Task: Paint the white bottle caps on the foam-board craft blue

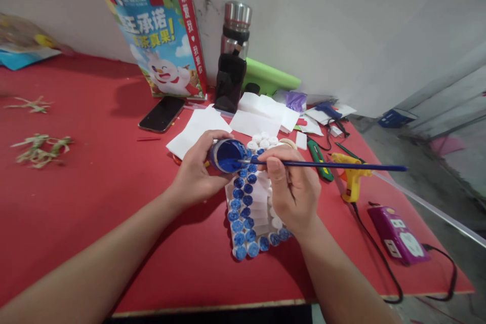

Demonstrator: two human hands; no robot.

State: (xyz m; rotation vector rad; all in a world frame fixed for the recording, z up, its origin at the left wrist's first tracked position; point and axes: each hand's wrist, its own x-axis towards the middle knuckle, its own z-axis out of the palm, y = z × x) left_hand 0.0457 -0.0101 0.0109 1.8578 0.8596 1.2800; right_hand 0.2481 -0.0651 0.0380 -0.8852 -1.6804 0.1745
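My left hand (199, 169) is wrapped round a small jar of blue paint (228, 156), tilted so that its mouth faces me. Between the thumb and fingers of my right hand (290, 182) is a long blue paintbrush (341, 165), its tip inside the jar's mouth. Below both hands lies a craft piece (238, 224) made of rows of small round discs on a white base. Discs along its left side and bottom are blue, while those at the top and right are white. My right hand hides part of the piece.
Behind the hands are white papers (258, 114), a phone (162, 114), a bottle (236, 30) and a printed bag (163, 35). To the right lie a green cutter (320, 160), a yellow glue gun (352, 179) and a corded purple box (398, 235) on the red table (87, 197).
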